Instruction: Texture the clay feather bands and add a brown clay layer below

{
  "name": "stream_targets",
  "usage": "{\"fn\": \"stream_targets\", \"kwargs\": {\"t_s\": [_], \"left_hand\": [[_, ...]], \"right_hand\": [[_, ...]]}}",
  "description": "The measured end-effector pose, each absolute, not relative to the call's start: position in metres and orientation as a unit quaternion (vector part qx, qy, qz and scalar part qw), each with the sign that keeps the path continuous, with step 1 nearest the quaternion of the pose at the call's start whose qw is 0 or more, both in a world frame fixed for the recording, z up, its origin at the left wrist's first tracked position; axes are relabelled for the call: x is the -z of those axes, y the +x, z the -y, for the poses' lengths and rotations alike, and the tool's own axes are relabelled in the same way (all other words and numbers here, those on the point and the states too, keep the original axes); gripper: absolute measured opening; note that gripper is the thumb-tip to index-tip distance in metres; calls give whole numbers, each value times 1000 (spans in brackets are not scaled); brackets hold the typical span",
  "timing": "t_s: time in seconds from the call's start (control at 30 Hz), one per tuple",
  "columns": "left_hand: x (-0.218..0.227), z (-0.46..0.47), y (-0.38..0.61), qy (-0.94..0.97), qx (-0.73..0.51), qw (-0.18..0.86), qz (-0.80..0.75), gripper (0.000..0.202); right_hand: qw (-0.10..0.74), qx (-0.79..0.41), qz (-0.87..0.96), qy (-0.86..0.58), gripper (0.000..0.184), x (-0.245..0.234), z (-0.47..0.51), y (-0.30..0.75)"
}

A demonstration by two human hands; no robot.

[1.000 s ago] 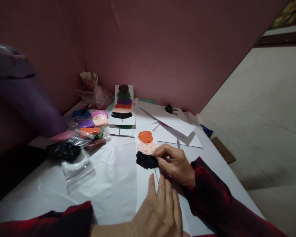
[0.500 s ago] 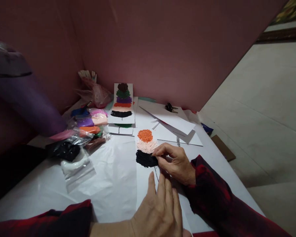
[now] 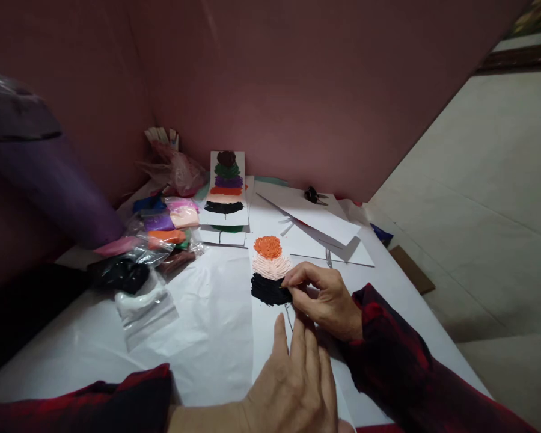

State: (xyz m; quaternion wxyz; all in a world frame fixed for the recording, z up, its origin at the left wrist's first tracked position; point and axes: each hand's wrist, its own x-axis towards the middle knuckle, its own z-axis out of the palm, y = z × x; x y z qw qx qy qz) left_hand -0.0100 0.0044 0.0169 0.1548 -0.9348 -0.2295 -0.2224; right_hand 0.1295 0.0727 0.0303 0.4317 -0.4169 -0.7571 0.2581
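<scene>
My left hand (image 3: 295,388) lies flat with fingers stretched out on a white card (image 3: 265,337), pressing its near end down. On the card sit three clay layers: orange (image 3: 267,246), pale peach (image 3: 270,265) and black (image 3: 268,290). My right hand (image 3: 325,297) is pinched at the right edge of the black clay; a thin tool may be in the pinch but I cannot make it out. Both sleeves are dark red.
Bags of coloured clay (image 3: 157,234) lie at the left. A finished clay card (image 3: 226,189) leans on the pink wall at the back. White paper sheets (image 3: 320,231), a fork (image 3: 328,258) and dark keys (image 3: 313,195) are at the right. A purple object (image 3: 40,174) looms left.
The view has shifted slightly. My right hand's pinch has stayed at the black clay's edge with small finger movements; the left hand has kept flat on the card.
</scene>
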Motion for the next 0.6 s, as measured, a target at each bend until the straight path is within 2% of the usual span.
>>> {"fn": "stream_targets", "kwargs": {"t_s": [0.6], "left_hand": [[-18, -3, -9, -933, 219, 153, 243, 57]], "right_hand": [[434, -251, 769, -397, 13, -33, -70, 130]]}}
